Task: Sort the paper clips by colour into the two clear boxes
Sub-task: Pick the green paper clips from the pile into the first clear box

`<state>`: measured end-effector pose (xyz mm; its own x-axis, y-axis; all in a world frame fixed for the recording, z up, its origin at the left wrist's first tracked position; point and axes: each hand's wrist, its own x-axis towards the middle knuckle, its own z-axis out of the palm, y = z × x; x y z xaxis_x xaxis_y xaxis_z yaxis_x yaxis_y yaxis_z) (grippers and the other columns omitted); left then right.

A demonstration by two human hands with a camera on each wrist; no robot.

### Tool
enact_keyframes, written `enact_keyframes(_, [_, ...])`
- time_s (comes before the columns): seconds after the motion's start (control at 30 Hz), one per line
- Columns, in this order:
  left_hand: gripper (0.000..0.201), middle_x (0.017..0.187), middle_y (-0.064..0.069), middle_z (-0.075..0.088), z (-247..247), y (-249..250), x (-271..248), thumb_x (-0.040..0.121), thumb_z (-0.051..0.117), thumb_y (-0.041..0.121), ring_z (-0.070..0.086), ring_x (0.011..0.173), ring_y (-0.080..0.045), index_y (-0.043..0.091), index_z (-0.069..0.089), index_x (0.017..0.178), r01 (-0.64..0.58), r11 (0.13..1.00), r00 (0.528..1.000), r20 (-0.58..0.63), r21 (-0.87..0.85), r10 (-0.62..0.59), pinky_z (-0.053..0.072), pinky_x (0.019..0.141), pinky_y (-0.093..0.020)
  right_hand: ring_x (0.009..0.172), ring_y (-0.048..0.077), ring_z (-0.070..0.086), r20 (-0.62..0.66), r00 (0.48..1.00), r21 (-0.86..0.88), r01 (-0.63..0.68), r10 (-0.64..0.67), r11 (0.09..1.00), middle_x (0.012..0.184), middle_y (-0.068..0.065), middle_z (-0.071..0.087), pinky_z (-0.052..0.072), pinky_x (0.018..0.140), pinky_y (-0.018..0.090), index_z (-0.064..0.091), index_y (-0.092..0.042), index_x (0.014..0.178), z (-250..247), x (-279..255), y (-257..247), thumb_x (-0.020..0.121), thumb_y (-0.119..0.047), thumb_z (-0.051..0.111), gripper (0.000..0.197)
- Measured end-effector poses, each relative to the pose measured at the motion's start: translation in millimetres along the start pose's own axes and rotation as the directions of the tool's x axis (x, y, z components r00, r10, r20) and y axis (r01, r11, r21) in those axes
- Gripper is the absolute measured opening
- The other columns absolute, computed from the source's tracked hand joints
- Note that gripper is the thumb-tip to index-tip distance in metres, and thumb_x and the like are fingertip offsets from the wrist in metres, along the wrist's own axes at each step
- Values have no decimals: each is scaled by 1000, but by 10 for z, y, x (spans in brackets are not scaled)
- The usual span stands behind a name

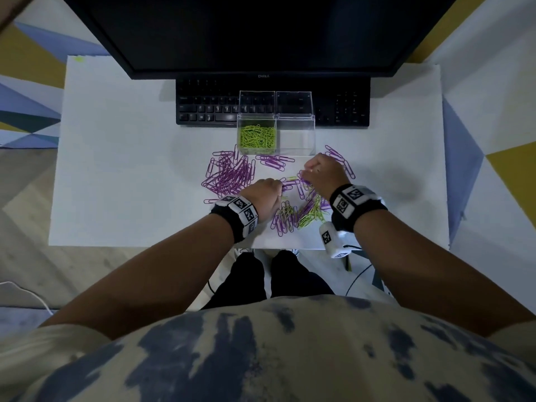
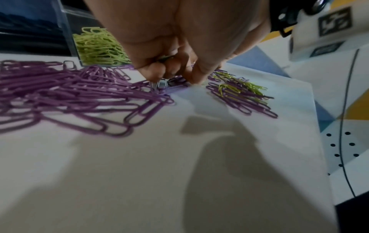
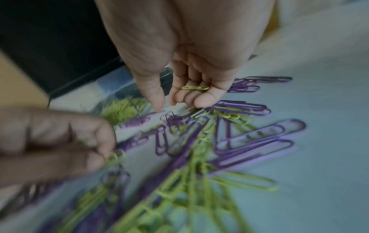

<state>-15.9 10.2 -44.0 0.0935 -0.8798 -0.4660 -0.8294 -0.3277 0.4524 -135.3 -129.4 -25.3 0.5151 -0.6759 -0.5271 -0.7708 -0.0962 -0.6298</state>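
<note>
Green paper clips fill the left clear box [image 1: 256, 137]; the right clear box [image 1: 295, 140] beside it holds none. A purple clip pile [image 1: 229, 175] lies left of a mixed green and purple pile [image 1: 301, 210]. My left hand [image 1: 277, 188] is down between the piles with curled fingers [image 2: 151, 71] and pinches a green clip [image 3: 115, 156]. My right hand [image 3: 167, 104] hovers over the mixed pile. A green clip [image 3: 195, 88] lies in its curled fingers, while thumb and forefinger reach down to the clips.
A black keyboard [image 1: 208, 108] and a monitor [image 1: 261, 33] stand behind the boxes, whose lids are tipped back on the keys. More purple clips [image 1: 339, 159] lie right of my right hand. The white table edge [image 1: 145, 245] runs close under my wrists.
</note>
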Motion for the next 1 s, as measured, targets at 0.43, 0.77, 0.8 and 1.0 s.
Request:
enact_keyframes(0.43, [11, 72, -1, 50, -414, 231, -10, 88, 48, -4, 48, 37, 8, 1, 52, 98, 117, 426, 867, -117, -897, -485, 33, 40, -7, 84, 23, 60, 121, 983, -177, 155, -135, 972, 91, 8, 65, 46, 74, 28, 62, -7, 85, 82, -286, 216, 84, -13, 61, 7])
enact_keyframes(0.77, [35, 45, -4, 51, -319, 176, 284, 83, 25, -15, 38, 30, -10, 3, 52, 68, 198, 165, 903, 114, -966, -413, 29, 36, -16, 93, 24, 60, -108, 971, -210, 187, -212, 960, 108, 9, 65, 48, 84, 31, 68, -11, 100, -188, 133, 240, 87, -14, 58, 17])
enact_keyframes(0.8, [33, 43, -2, 51, -300, 171, 311, 86, 27, -12, 39, 29, -10, 3, 50, 68, 210, 151, 902, 132, -966, -410, 30, 35, -16, 96, 27, 60, -88, 971, -245, 195, -222, 950, 109, 12, 64, 47, 85, 32, 68, -9, 100, -171, 167, 239, 87, -14, 59, 17])
enact_keyframes(1.0, [12, 87, 1, 63, -190, 190, 364, 91, 51, 16, 49, 63, -9, 10, 61, 94, 210, 868, 941, -148, -450, -304, 42, 59, -25, 92, 32, 60, -71, 981, -361, 145, -182, 921, 101, 18, 62, 47, 75, 31, 65, 1, 90, -92, 224, 243, 88, -11, 52, 18])
